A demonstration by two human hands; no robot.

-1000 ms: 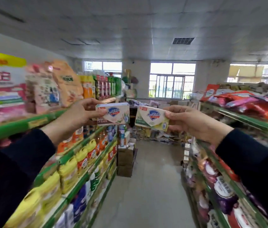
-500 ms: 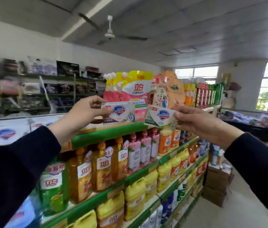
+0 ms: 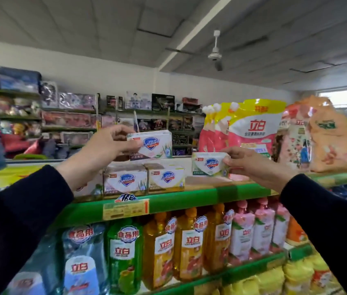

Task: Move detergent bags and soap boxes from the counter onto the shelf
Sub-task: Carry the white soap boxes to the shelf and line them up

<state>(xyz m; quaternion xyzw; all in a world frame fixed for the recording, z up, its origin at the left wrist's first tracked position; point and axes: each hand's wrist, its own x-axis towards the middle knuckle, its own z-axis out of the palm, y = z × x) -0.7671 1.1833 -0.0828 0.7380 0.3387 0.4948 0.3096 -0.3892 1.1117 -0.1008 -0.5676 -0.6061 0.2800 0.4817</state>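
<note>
A white soap box (image 3: 150, 144) with a blue shield logo was pinched at its left end by the left fingers (image 3: 123, 139), held level above two matching boxes (image 3: 144, 179) standing side by side on the green-edged shelf (image 3: 181, 201). A smaller white and green soap box (image 3: 208, 165) was gripped at its right end by the right fingers (image 3: 229, 159), just over the shelf board. Pink and yellow detergent bags (image 3: 247, 126) stood upright behind those fingers.

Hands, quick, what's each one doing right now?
Left hand: closed on a Safeguard soap box, held above the top shelf.
Right hand: closed on a green-trimmed Safeguard soap box, low over the shelf.
</note>
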